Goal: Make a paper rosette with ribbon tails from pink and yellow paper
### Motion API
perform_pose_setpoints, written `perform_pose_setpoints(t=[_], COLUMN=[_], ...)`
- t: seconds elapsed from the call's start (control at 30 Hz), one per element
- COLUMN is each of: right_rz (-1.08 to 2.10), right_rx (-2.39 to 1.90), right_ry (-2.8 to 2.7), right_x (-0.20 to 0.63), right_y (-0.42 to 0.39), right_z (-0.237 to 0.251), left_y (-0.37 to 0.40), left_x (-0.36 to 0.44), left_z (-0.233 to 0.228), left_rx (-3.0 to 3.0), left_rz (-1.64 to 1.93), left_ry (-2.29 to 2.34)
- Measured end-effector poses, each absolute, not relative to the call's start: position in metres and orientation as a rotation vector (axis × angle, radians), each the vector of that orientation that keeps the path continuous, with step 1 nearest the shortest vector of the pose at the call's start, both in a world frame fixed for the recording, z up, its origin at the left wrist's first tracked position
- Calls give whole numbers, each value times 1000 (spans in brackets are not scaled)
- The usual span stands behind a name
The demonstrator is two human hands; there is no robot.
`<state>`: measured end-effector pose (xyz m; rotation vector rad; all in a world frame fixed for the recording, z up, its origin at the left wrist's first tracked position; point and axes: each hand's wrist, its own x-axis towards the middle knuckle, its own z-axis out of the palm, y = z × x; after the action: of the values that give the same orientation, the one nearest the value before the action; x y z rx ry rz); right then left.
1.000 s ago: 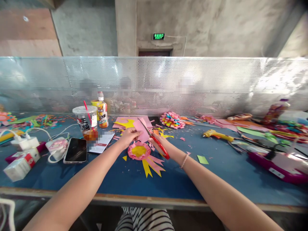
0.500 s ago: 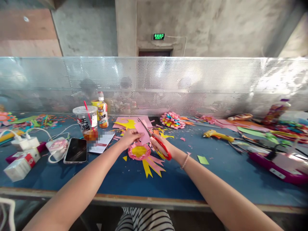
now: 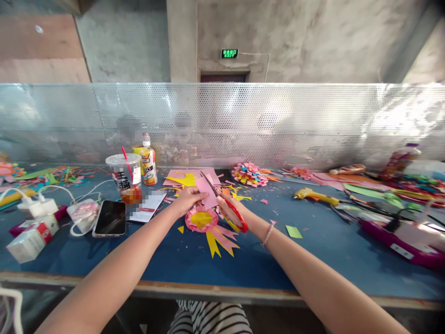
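Observation:
My left hand [image 3: 188, 200] pinches a small piece of pink paper [image 3: 207, 195] by its left side. In my right hand [image 3: 233, 211] is a pair of red-handled scissors [image 3: 239, 214], their blades pointing up and left along the paper's right edge. Whether the blades are biting into the paper I cannot tell. Just below both hands, a pink paper rosette [image 3: 190, 227] with a yellow centre lies on the blue table [image 3: 167, 264]. Notched yellow and pink paper tails [image 3: 217, 241] spread from it toward the lower right.
Pink and yellow sheets lie behind my hands, beside a layered paper flower [image 3: 249, 174]. At left stand a drink cup [image 3: 123, 174] and a bottle [image 3: 149, 164], with a phone [image 3: 109, 218] nearer. A yellow glue gun [image 3: 314, 195] and a purple power strip [image 3: 399, 246] are at right.

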<state>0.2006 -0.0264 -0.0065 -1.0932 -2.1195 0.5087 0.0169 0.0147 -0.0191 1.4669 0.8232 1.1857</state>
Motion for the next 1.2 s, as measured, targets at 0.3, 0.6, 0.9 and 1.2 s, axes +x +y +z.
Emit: perform_pose_setpoints(t=[0.3, 0.6, 0.9, 1.2], right_rz=[350, 584, 488, 282], right_rx=[-1200, -1053, -1161, -1167], right_ry=[-2184, -2173, -2154, -2168], right_x=[198, 202, 200, 201], right_y=[-25, -30, -22, -18], right_z=[-1, -1, -7, -7], left_y=[15, 19, 17, 17], left_x=[17, 17, 18, 17], left_z=[-19, -28, -26, -25], left_rx=[1489, 1609, 1627, 1676], left_rz=[1197, 1123, 1122, 1102], left_ry=[842, 827, 831, 774])
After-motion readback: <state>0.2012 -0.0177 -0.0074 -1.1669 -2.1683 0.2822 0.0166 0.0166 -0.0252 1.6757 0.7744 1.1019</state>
